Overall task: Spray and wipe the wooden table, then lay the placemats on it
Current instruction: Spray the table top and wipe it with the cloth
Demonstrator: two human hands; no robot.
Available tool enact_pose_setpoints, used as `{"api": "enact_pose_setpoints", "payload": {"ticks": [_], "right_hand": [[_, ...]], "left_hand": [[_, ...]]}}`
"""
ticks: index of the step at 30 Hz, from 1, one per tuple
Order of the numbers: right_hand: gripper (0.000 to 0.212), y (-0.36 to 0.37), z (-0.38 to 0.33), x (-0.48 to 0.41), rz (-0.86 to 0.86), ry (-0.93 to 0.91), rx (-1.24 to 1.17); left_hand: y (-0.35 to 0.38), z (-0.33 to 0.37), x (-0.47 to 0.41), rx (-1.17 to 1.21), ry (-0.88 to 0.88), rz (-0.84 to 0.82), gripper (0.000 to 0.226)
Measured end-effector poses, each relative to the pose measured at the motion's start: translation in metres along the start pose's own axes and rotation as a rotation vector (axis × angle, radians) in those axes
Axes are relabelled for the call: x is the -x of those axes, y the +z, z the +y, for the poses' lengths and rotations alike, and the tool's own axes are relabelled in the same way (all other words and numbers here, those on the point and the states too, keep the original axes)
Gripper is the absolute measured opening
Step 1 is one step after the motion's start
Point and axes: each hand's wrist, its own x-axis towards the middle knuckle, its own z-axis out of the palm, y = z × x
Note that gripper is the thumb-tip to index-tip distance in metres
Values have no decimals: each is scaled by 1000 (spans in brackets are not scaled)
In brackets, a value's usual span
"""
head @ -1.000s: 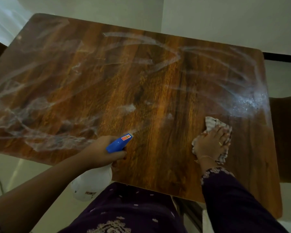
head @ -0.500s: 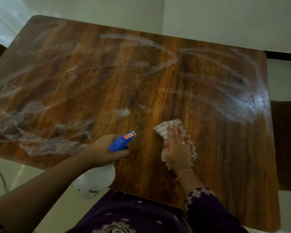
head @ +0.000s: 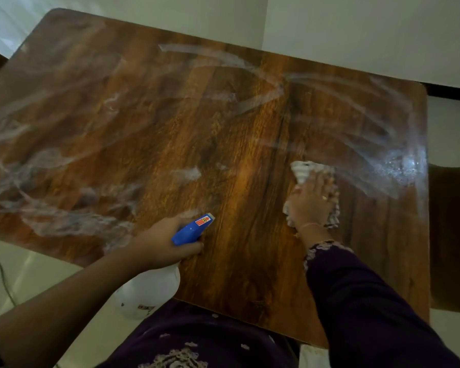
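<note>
Head view, wiping step: right hand (head: 310, 205) flat on cloth (head: 303, 170) right of desk (head: 223, 123) centre, left hand (head: 157, 245) gripping spray bottle (head: 191, 231) at desk's near edge; I'd next sweep the desk's streaked left side; placemats unseen.

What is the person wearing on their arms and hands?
Right arm: a dark purple sleeve with pale floral embroidery at the cuff, a thin bracelet at the wrist, and a ring on the right hand. Left forearm is unsleeved; left hand shows no jewellery.
</note>
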Motion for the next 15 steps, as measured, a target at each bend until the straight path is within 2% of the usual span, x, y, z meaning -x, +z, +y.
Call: {"api": "enact_pose_setpoints", "payload": {"ticks": [5,9,12,15], "right_hand": [[62,29,-53,45,-63,-453,83],[61,32,-25,50,-136,-807,197],[60,21,0,25,-85,-855,267],[57,12,1,2,-24,-701,221]], "left_hand": [[-1,1,3,19,-11,21,12],[-4,-1,7,43,-29,41,18],[-7,-5,12,25,-33,59,17],[-8,-8,19,35,-24,60,18]]}}
